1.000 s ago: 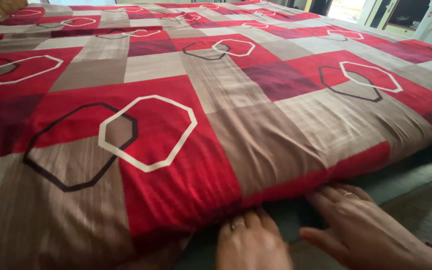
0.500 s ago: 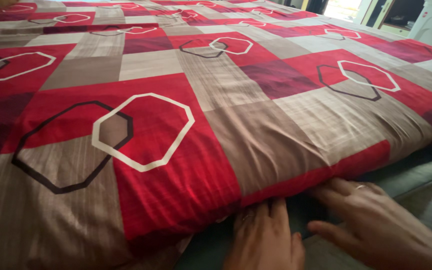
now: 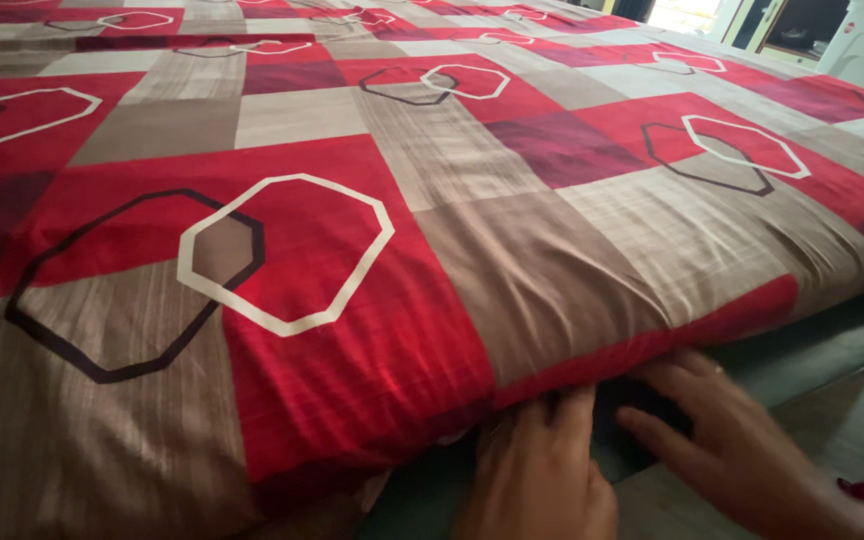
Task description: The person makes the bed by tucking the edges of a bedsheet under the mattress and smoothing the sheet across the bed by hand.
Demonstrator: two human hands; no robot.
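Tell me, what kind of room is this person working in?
Most likely a bedroom in a home. A wide bed fills the view, covered by a red, brown and grey patterned bedsheet. The left hand and right hand press at its edge above the grey-green bed base.

Bedsheet (image 3: 372,230) woven cloth, matt, faintly streaked; bed base (image 3: 812,345) dull green fabric

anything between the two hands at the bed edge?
Head view: no object. Between the left hand and right hand shows only a dark gap under the red-and-taupe bedsheet, plus a strip of the greenish bed base.
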